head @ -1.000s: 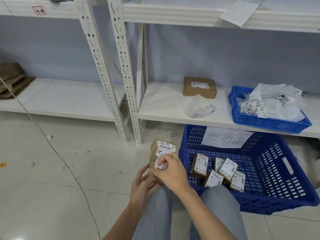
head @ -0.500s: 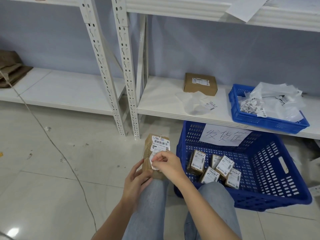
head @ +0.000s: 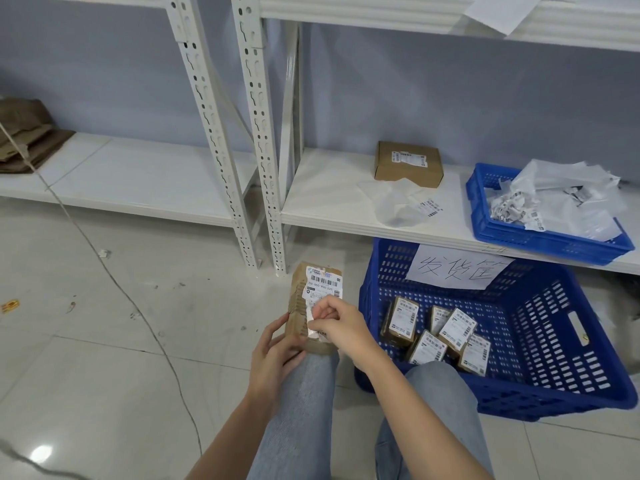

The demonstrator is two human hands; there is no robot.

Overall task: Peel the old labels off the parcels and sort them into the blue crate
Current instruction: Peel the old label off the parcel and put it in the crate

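A brown cardboard parcel stands upright on my knee, gripped from the left and below by my left hand. Its white barcode label is partly lifted at the lower edge, and my right hand pinches that loose edge. To the right on the floor sits the big blue crate with a handwritten paper sign on its back wall. Several small labelled parcels lie inside it.
On the low white shelf lie a cardboard box, a clear plastic bag and a small blue tray heaped with peeled labels and wrappers. Two perforated shelf posts stand just beyond the parcel. A thin cord crosses the tiled floor.
My right hand has pulled the label's lower edge further off the parcel. The view has tilted slightly downward and moved closer.
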